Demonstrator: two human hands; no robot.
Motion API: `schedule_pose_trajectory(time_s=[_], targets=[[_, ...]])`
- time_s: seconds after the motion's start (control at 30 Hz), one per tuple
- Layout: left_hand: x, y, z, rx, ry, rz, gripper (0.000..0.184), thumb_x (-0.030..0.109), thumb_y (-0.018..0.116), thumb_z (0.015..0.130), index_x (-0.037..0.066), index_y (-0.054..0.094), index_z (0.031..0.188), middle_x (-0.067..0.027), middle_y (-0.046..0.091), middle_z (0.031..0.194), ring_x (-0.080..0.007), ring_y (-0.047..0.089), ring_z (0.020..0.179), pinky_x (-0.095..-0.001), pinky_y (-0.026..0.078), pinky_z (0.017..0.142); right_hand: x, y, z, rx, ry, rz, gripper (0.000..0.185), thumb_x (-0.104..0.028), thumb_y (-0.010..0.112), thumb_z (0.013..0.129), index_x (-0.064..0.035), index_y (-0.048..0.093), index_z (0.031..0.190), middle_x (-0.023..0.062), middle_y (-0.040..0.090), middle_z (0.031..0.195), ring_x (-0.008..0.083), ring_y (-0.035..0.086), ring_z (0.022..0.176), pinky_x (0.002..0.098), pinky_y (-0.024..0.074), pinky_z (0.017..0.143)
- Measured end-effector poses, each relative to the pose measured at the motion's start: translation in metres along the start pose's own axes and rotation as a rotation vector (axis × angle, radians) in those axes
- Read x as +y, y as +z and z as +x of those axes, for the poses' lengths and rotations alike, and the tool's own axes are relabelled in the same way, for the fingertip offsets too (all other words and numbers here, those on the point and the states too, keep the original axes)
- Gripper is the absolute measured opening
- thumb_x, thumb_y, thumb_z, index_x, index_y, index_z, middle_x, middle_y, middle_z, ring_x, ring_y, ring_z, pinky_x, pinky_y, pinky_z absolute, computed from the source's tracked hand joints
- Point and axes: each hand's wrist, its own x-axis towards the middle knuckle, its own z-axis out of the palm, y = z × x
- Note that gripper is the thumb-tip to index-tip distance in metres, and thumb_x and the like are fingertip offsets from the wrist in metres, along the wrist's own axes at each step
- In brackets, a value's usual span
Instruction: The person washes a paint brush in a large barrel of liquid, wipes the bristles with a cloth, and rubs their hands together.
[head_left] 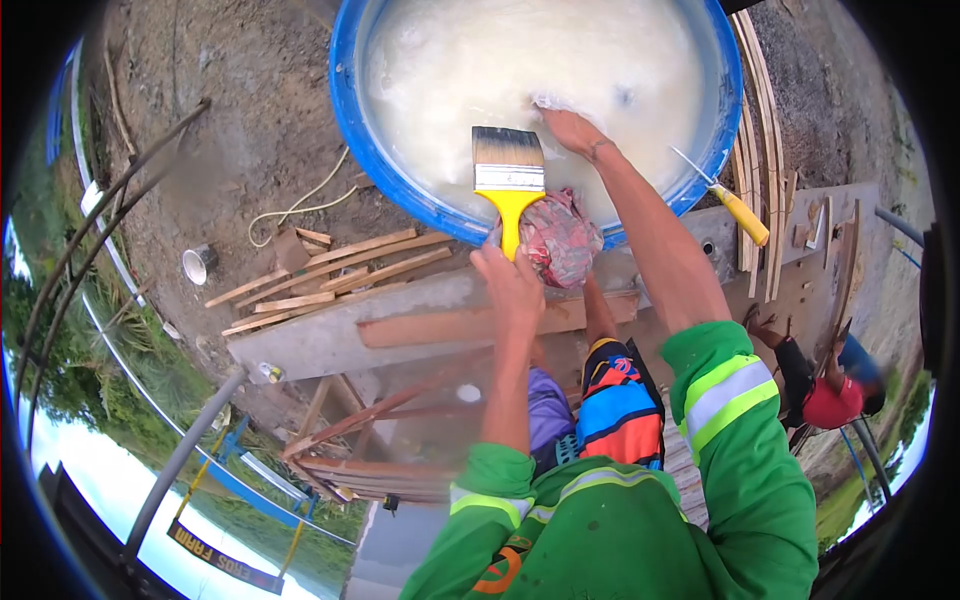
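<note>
My left hand [511, 290] is closed around the yellow handle of a wide paintbrush [510, 185], its dark bristles pointing away from me over the drum's near rim. My right hand [574, 133] reaches into a blue drum [350, 135] of cloudy, whitish liquid [460, 60]. Its fingertips are at the surface, partly hidden by liquid and something white. A crumpled reddish-and-white bundle [562, 240] is at the near rim, just right of the brush handle. On the right rim lies a tool with a yellow handle [740, 213] and a thin metal blade.
Wooden strips [340, 270] lie left of the drum, near a cord [300, 205] and a small can [199, 264]. More long strips [765, 150] lie to the right. A grey ledge [450, 295] runs below the drum. Another person in a red top [832, 402] is at far right.
</note>
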Motion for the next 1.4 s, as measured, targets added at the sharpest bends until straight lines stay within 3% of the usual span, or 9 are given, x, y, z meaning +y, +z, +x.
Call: schedule_pose_trajectory(time_s=[0.17,0.27,0.33,0.53,0.7,0.93,1.13,1.23,1.4], targets=[[-0.002,0.002,0.0,-0.009,-0.007,0.002,0.04,0.01,0.05,0.09,-0.008,0.038,0.124,-0.0293,0.04,0.106,-0.0482,0.043,0.1,-0.0522,0.034,0.089,0.028,0.002,-0.036,0.372,0.574,0.113,0.043,-0.023,0.033,0.097,0.0079,0.054,0.118,0.0267,0.06,0.116,0.0407,0.06,0.102,0.0452,0.0471,0.089],[-0.004,0.001,0.0,-0.009,-0.011,0.011,0.04,0.01,0.051,0.09,-0.008,0.039,0.123,-0.0292,0.04,0.106,-0.0482,0.043,0.1,-0.052,0.034,0.088,0.042,0.016,-0.03,0.391,0.377,1.323,0.043,-0.026,0.041,0.097,0.0071,0.051,0.123,0.0219,0.061,0.113,0.0289,0.061,0.103,0.038,0.0491,0.09],[-0.001,0.002,0.0,0.001,-0.001,-0.016,0.039,0.01,0.051,0.09,-0.007,0.04,0.123,-0.0291,0.041,0.106,-0.0481,0.043,0.1,-0.052,0.034,0.088,0.022,0.001,-0.035,-0.227,-0.022,1.767,0.041,-0.026,0.042,0.098,0.0066,0.052,0.121,0.0202,0.061,0.113,0.0276,0.062,0.101,0.039,0.0508,0.089],[-0.003,0.002,-0.005,0.01,0.004,-0.003,0.042,0.012,0.051,0.09,-0.006,0.039,0.127,-0.0285,0.04,0.11,-0.0461,0.044,0.104,-0.0505,0.034,0.091,-0.085,-0.035,-0.067,-0.19,-0.022,1.833,0.055,-0.035,0.042,0.099,0.0112,0.043,0.129,0.0265,0.051,0.128,0.0337,0.05,0.121,0.0444,0.0406,0.105],[0.003,-0.015,-0.014,-0.008,-0.015,-0.148,0.041,0.012,0.05,0.091,-0.004,0.042,0.127,-0.0269,0.049,0.115,-0.0419,0.049,0.109,-0.0457,0.037,0.093,-0.059,-0.036,-0.067,-0.252,-0.095,2.131,0.08,-0.058,0.019,0.097,0.0106,0.029,0.137,0.0314,0.034,0.14,0.0451,0.037,0.129,0.055,0.0327,0.109],[0.008,-0.041,-0.02,-0.087,-0.073,-0.191,0.035,0.009,0.048,0.094,-0.002,0.042,0.127,-0.0209,0.054,0.11,-0.0279,0.054,0.098,-0.0398,0.042,0.089,0.003,-0.021,-0.063,0.033,0.214,2.02,0.078,-0.058,0.022,0.097,0.0077,0.029,0.138,0.0296,0.033,0.142,0.0429,0.036,0.131,0.0563,0.0342,0.106],[0.004,-0.034,-0.023,-0.059,0.057,0.094,0.037,0.004,0.049,0.091,-0.002,0.044,0.126,-0.0205,0.055,0.109,-0.0331,0.057,0.098,-0.0426,0.045,0.085,0.058,0.026,-0.045,0.433,0.272,0.994,0.048,-0.037,0.044,0.099,0.0067,0.055,0.116,0.017,0.063,0.1,0.0262,0.063,0.087,0.0374,0.0525,0.07],[-0.001,-0.025,-0.027,-0.087,0.096,0.227,0.04,0.006,0.052,0.086,-0.001,0.048,0.125,-0.0216,0.052,0.112,-0.0413,0.053,0.104,-0.046,0.044,0.085,0.009,-0.003,-0.069,0.364,0.399,0.993,0.044,-0.033,0.044,0.098,0.0063,0.063,0.101,0.0091,0.062,0.077,0.0173,0.06,0.069,0.0314,0.0499,0.058],[0.002,-0.013,-0.033,-0.07,0.206,0.349,0.036,0.006,0.051,0.086,0.0,0.051,0.122,-0.0181,0.05,0.099,-0.038,0.053,0.091,-0.0466,0.043,0.073,-0.04,-0.04,-0.094,0.184,0.141,0.83,0.042,-0.032,0.045,0.098,0.0045,0.064,0.107,0.0119,0.065,0.091,0.02,0.062,0.086,0.0321,0.0489,0.08]])
